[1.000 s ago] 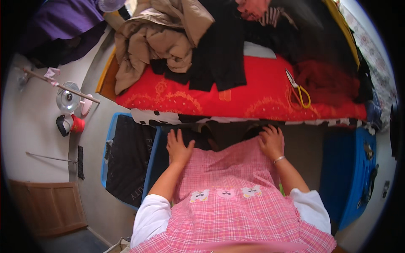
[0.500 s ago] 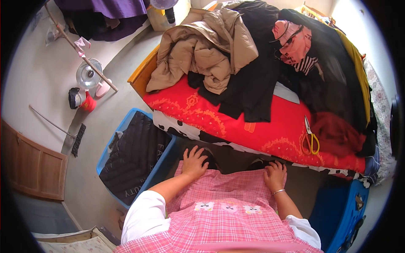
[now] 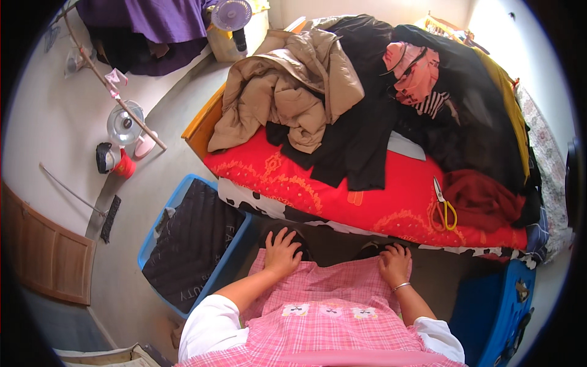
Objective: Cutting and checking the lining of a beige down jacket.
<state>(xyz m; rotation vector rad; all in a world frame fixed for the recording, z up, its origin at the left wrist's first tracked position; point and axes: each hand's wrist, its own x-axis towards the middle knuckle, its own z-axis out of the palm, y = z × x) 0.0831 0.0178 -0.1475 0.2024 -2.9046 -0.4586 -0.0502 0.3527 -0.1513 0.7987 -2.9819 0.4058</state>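
My left hand lies on the lower edge of the pink checked apron, over my left knee, with its fingers spread. My right hand rests on the apron's other side, over my right knee, fingers stretched forward and slightly bent. Neither hand holds anything. Just left of my left hand stands a blue bin with a folded black puffer jacket in it. Ahead, past both hands, is a bed with a red patterned sheet. Yellow-and-orange-handled scissors lie on it near the front edge.
Piled on the bed are a beige puffer jacket, black garments, a pink garment and a dark red one. Another blue bin stands at right. A long brush and fan heater are at left.
The view has tilted up a little, so bed and bins sit slightly lower in the picture. Both hands stay resting on the apron.
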